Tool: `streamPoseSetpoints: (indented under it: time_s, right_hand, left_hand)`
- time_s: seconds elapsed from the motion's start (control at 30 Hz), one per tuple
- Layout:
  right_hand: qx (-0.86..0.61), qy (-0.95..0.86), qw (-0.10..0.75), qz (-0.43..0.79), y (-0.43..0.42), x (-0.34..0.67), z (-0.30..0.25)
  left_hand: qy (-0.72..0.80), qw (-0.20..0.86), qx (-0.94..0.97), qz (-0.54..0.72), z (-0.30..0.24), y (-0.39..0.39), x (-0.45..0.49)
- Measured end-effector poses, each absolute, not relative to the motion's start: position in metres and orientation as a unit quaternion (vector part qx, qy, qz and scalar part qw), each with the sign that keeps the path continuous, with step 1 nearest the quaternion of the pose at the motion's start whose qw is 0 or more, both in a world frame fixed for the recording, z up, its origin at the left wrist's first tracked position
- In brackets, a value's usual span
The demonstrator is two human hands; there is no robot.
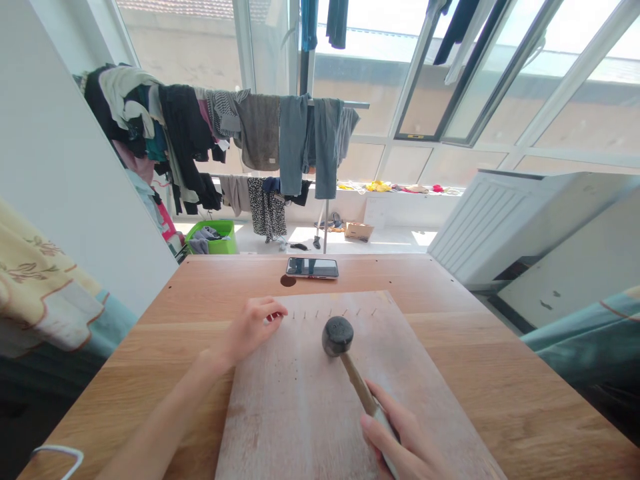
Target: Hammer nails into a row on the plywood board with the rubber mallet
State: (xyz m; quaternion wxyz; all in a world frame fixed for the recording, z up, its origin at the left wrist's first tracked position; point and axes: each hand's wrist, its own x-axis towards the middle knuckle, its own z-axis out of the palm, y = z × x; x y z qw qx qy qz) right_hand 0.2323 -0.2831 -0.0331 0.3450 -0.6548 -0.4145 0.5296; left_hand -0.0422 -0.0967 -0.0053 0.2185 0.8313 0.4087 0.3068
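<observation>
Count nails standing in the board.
7 visible: nails in one row near the far edge of the board, from beside the left hand to near the far right corner. That hand or the mallet may hide more.

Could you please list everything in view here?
Flat wooden table: one, light brown, foreground
Rectangular wooden board: one, pale pinkish, on table
Thin metal nails: at least seven, grey, along board's far edge
Mallet with wooden handle: one, black head, over board
Rectangular smartphone: one, black, table's far end
Hanging cloth laundry: many pieces, mixed colours, beyond table
Plastic tub: one, bright green, beyond table, left
Cardboard box: one, brown, beyond table, centre
Framed glass windows: several, clear, background
Ribbed panel: one, white, right
Fabric curtains: two, cream and teal, both sides
Thin cable: one, white, lower left
Left hand: one, bare, by nails' left end
Right hand: one, bare, gripping mallet handle
</observation>
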Motion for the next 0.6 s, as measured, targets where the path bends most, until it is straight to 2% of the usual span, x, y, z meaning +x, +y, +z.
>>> streamPoseSetpoints:
  time_s: [0.1,0.27,0.6]
  right_hand:
    - [-0.635,-0.398,0.336,0.571,-0.27,0.216,-0.01]
    - [-0.551,-0.443,0.373,0.601,-0.236,0.193,0.017]
    - [-0.487,-0.496,0.391,0.603,-0.207,0.152,0.021]
  left_hand:
    - [0.424,0.24,0.805,0.339,-0.015,-0.096,-0.044]
    - [0.447,0.286,0.762,0.37,-0.028,-0.092,-0.046]
    - [0.43,0.32,0.737,0.411,-0.03,-0.096,-0.044]
